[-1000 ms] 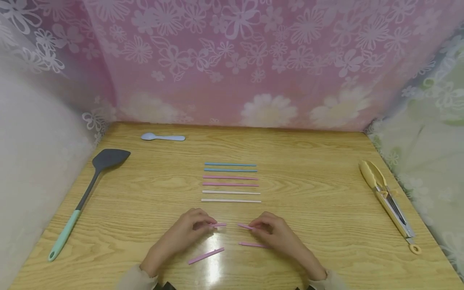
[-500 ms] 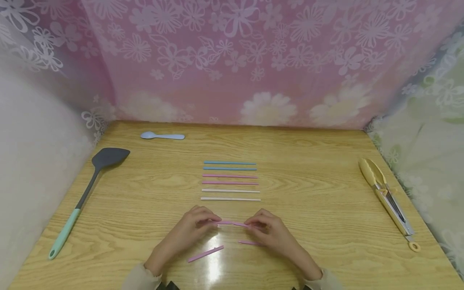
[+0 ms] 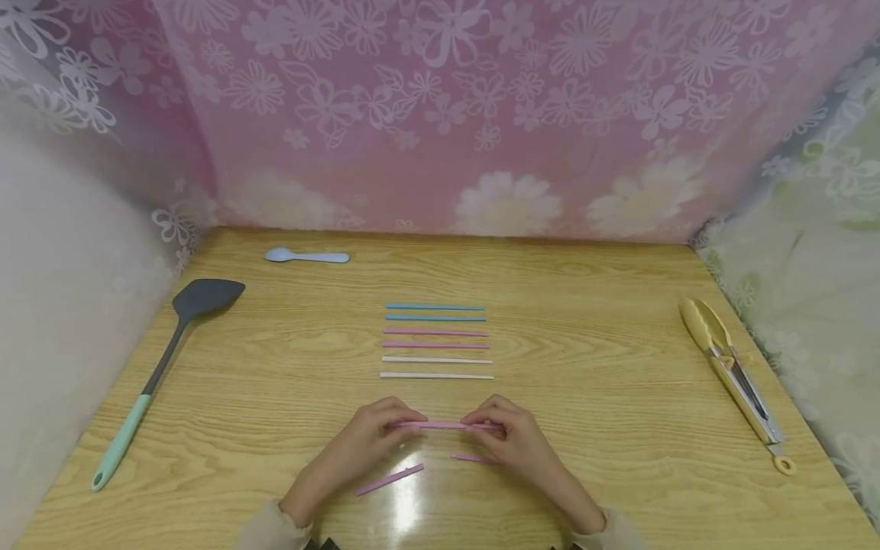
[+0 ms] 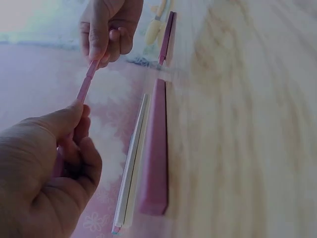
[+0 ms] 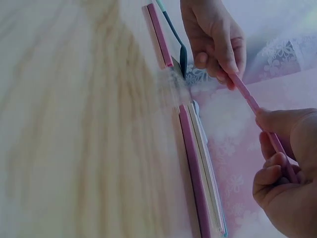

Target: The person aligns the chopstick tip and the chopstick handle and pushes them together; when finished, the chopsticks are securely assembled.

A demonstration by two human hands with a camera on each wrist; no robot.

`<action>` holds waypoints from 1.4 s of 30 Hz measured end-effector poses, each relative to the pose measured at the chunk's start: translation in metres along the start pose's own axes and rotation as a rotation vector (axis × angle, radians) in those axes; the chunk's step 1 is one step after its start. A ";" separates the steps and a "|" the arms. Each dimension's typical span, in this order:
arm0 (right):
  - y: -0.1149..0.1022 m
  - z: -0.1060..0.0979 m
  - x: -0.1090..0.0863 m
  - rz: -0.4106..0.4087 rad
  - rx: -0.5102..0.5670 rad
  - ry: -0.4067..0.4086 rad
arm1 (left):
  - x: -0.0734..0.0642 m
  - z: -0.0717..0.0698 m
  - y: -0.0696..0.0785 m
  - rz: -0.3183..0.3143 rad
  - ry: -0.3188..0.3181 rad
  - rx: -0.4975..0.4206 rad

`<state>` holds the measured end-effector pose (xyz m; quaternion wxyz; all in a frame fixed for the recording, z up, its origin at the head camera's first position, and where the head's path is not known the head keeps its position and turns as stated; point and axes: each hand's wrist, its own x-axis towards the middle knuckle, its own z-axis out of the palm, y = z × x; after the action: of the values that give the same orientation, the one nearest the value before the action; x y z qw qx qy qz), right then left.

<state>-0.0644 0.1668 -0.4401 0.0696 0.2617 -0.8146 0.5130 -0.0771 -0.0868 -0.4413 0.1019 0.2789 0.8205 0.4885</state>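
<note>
Between both hands a pink chopstick (image 3: pixel 443 425) runs in one straight line above the table, with a joint showing near its middle (image 4: pixel 89 77). My left hand (image 3: pixel 371 434) pinches its left half between thumb and fingers. The right half is pinched by my right hand (image 3: pixel 510 437), its rear end lying under the curled fingers in the right wrist view. On the table below lie two separate pink chopstick halves: one slanted half (image 3: pixel 390 480) near the left hand, and another half (image 3: pixel 473 459) partly hidden behind the right hand.
Beyond the hands lie parallel rows of blue chopsticks (image 3: pixel 435 318), pink chopsticks (image 3: pixel 435 346) and white chopsticks (image 3: pixel 436 375). A spatula (image 3: pixel 206 298) is at the left, a pale blue spoon (image 3: pixel 306 257) at the back left, and yellow-tipped tongs (image 3: pixel 732 374) at the right.
The two pink halves, apart one second ago, have come together end to end. They met at a slight angle half a second ago and now line up straight.
</note>
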 end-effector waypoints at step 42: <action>0.006 -0.008 0.010 0.142 -0.132 -0.073 | 0.007 -0.005 -0.008 -0.061 0.093 0.026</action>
<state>-0.0775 0.1718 -0.4372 0.0204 0.2168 -0.8650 0.4521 -0.0877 -0.0896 -0.4445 0.0746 0.2321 0.8387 0.4870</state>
